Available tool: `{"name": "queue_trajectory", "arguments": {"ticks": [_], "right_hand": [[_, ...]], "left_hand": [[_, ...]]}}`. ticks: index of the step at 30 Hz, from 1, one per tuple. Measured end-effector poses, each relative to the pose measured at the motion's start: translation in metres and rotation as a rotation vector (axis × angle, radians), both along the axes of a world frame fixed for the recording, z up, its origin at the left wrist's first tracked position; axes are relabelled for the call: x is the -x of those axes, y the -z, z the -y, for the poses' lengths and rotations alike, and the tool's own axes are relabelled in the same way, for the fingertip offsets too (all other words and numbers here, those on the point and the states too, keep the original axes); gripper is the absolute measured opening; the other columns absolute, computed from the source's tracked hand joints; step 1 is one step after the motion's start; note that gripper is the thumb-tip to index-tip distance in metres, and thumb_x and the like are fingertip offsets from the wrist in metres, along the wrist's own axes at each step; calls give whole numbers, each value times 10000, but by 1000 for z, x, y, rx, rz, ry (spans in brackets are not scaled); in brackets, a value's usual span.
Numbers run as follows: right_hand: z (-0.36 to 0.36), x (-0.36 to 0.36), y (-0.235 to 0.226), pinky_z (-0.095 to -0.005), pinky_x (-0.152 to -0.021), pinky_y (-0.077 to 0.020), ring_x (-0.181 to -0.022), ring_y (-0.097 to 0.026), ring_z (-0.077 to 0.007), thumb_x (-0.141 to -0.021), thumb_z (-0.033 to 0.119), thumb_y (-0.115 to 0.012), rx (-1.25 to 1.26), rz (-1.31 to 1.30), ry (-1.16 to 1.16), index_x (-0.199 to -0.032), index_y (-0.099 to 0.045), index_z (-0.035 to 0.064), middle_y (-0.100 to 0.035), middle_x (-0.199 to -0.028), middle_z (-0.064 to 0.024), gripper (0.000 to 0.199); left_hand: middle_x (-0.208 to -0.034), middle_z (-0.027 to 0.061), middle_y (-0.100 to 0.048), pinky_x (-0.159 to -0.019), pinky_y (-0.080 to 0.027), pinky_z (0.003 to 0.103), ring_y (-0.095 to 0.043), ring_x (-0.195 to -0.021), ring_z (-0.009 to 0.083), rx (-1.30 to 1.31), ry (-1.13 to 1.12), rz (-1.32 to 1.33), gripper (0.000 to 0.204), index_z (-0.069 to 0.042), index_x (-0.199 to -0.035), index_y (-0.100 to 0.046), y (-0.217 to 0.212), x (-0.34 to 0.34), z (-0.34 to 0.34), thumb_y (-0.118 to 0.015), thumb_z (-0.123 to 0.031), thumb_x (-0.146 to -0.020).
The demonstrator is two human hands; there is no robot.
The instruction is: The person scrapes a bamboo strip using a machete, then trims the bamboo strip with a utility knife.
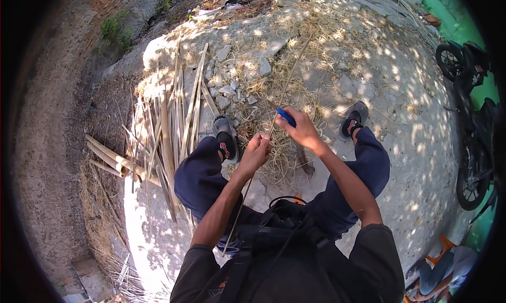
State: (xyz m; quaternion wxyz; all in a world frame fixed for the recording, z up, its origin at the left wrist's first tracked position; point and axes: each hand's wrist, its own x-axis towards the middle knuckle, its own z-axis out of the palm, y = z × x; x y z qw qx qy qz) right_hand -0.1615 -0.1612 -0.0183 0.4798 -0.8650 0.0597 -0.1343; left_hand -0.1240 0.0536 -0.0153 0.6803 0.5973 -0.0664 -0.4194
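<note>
Because the thin strip passes just to the right of the person's left shoe, both hands meet over the ground on that side of it. Its long axis slants: one end lies on the body side of the shoe, over the left leg, and the other reaches beyond the shoe and to its right, across pale shavings. The left hand, close to the right of the shoe and a little nearer the body, has its thumb and fingers pinched together on the strip. The right hand, farther right of the shoe, is closed around a blue tool whose tip end points at the strip's far stretch. So the left hand is the nearer, being on the strip, while the right is just beside it, on the strip's right side; whether an edge of the tool touches it cannot be told. Split canes lie to the left of the shoe, and broken stones lie beyond it.
</note>
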Motion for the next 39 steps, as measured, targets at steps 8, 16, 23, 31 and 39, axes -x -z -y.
{"name": "queue_trajectory", "arguments": {"ticks": [8, 16, 23, 31, 39], "right_hand": [[12, -11, 10, -282, -701, -508, -795, -659, -86, -970, 229, -753, -358, -21, 88, -975, -704, 19, -715, -839, -11, 216], [15, -10, -5, -291, -755, -540, -798, -670, -107, -920, 198, -811, -353, 99, 91, -1023, -746, 4, -752, -884, -33, 230], [14, -6, -18, -346, -671, -514, -698, -673, -148, -862, 144, -835, -82, 72, 109, -982, -766, 36, -726, -774, -91, 176], [12, -10, -7, -401, -679, -490, -721, -653, -310, -862, 107, -790, 82, 240, 100, -971, -695, -1, -685, -859, -139, 181], [35, -11, 5, -418, -772, -535, -810, -718, -326, -893, 197, -806, -19, 125, 57, -1057, -687, -23, -714, -889, -197, 299]], "left_hand": [[-754, -46, -405, -434, -254, 221, -324, -525, 33, 13, 23, 68, 213, -109, -1096, -442, -11, 8, 13, -506, -310, -1123], [-746, -25, -437, -406, -253, 232, -351, -486, 46, 5, -31, 131, 216, -96, -1090, -443, -9, 9, 17, -516, -297, -1117], [-744, -22, -434, -416, -274, 234, -356, -490, 50, 39, -37, 73, 224, -76, -1108, -472, -15, 11, 16, -510, -297, -1118], [-743, -37, -418, -489, -324, 236, -365, -585, 50, -17, -4, 240, 218, -72, -1092, -475, 3, 10, 16, -466, -285, -1133], [-754, -39, -414, -497, -304, 230, -347, -592, 50, -67, 13, 140, 254, -68, -1075, -500, -9, 8, 14, -446, -307, -1142]]}}
